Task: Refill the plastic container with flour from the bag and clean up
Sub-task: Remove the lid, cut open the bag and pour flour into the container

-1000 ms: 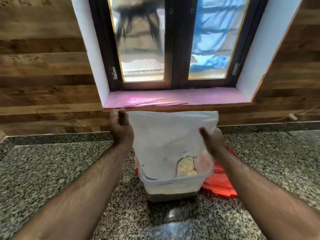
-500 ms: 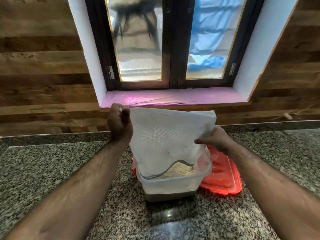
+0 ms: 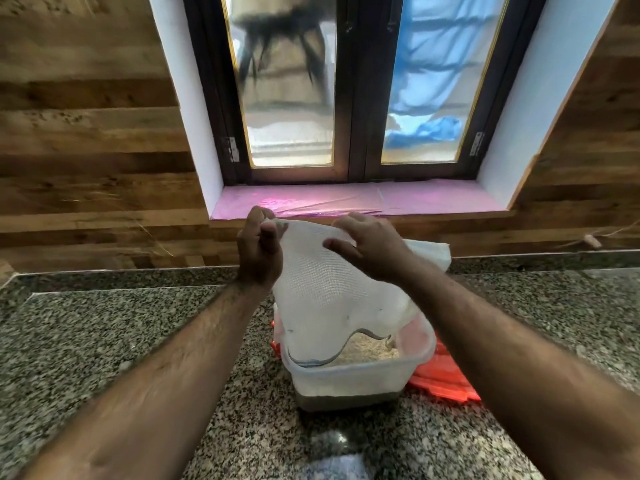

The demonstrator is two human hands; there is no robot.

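A white woven flour bag (image 3: 325, 292) hangs upside down with its open mouth inside the clear plastic container (image 3: 349, 377) on the granite counter. Pale flour (image 3: 363, 351) lies in the container beside the bag's mouth. My left hand (image 3: 259, 251) pinches the bag's upper left corner. My right hand (image 3: 370, 247) rests with spread fingers on the bag's upper middle, pressing the fabric. The bag's right corner (image 3: 433, 252) droops free behind that hand.
An orange-red lid (image 3: 440, 374) lies flat on the counter behind and to the right of the container. A wooden wall and a window with a pink sill (image 3: 360, 200) rise behind the counter. Speckled granite (image 3: 104, 334) stretches to both sides.
My right hand let go of the bag's right edge and moved up and left onto the bag's top middle. The bag's right corner has sagged. My left hand keeps its grip.
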